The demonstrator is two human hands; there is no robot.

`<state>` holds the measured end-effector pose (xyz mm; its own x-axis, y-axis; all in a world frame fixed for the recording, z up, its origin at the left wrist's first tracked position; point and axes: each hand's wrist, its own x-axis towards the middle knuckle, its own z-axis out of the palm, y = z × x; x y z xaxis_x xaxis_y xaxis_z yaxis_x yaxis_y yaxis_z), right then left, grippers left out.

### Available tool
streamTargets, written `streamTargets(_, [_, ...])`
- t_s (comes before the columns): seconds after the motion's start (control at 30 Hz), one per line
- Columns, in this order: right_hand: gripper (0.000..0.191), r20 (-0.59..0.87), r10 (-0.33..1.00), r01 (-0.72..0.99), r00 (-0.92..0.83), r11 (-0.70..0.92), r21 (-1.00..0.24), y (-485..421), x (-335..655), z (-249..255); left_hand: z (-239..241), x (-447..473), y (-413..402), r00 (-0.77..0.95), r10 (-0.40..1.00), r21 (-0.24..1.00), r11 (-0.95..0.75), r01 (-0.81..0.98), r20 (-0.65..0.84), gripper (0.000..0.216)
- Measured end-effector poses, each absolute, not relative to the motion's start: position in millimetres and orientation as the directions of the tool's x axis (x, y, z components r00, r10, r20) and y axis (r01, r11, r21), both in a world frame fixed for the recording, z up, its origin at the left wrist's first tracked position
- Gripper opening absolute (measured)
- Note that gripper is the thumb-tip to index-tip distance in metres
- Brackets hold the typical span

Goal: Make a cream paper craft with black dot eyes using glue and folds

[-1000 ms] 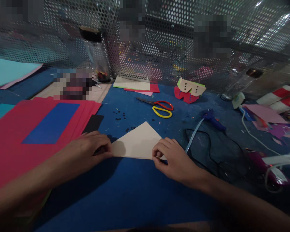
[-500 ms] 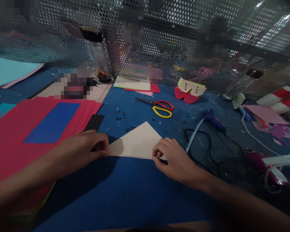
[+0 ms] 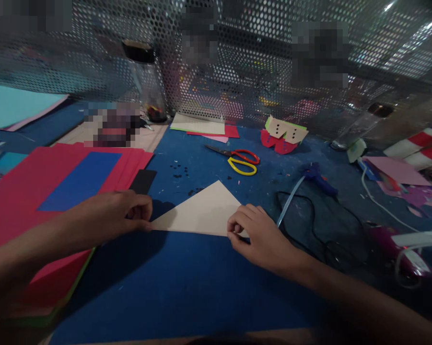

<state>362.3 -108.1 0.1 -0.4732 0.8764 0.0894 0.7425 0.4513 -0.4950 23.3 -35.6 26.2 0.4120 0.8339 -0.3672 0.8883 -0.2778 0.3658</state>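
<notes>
A cream sheet of paper [image 3: 201,211], folded into a triangle with its point facing away from me, lies on the blue table top. My left hand [image 3: 127,211] is closed in a pinch at the paper's sharp left corner, thumb and fingertips meeting there. At the right end, my right hand [image 3: 257,235] has its fingers curled and pinched on the lower edge, hiding that corner. Beyond the triangle lie scissors [image 3: 242,165] with one red and one yellow handle. A black piece of paper [image 3: 144,181] sits just behind my left hand.
Red sheets [image 3: 17,187] with a blue strip [image 3: 81,182] on them lie at left. A blue glue gun [image 3: 320,179] and its black cord [image 3: 312,215] are at right. Behind stand a red and cream paper piece [image 3: 284,132], a jar [image 3: 147,81] and a perforated metal panel [image 3: 230,62].
My left hand has slid a little to the left along the lower edge, showing more of the triangle's left corner. My right hand stays in place.
</notes>
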Motion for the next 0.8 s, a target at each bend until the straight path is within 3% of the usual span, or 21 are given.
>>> streamTargets(0.3, [0.011,0.096,0.876,0.742,-0.473,0.454,-0.493,-107.1,362.0,-1.0,34.3,17.1,-34.8,0.424,0.847,0.390,-0.289,0.874,-0.323,0.017])
streamTargets(0.53, [0.011,0.084,0.879,0.746,-0.469,0.446,-0.494,-107.6,361.7,0.2,27.6,38.7,-53.3,0.635,0.770,0.557,-0.503,0.661,-0.058,0.017])
streamTargets(0.63, [0.011,0.088,0.878,0.741,-0.471,0.448,-0.499,-107.2,361.2,0.9,15.8,51.2,-59.9,0.668,0.739,0.592,-0.502,0.631,-0.086,0.011])
streamTargets(0.8, [0.011,0.087,0.875,0.742,-0.476,0.453,-0.494,-107.3,360.6,0.6,2.6,58.2,-60.4,0.619,0.782,0.588,-0.467,0.660,-0.074,0.020])
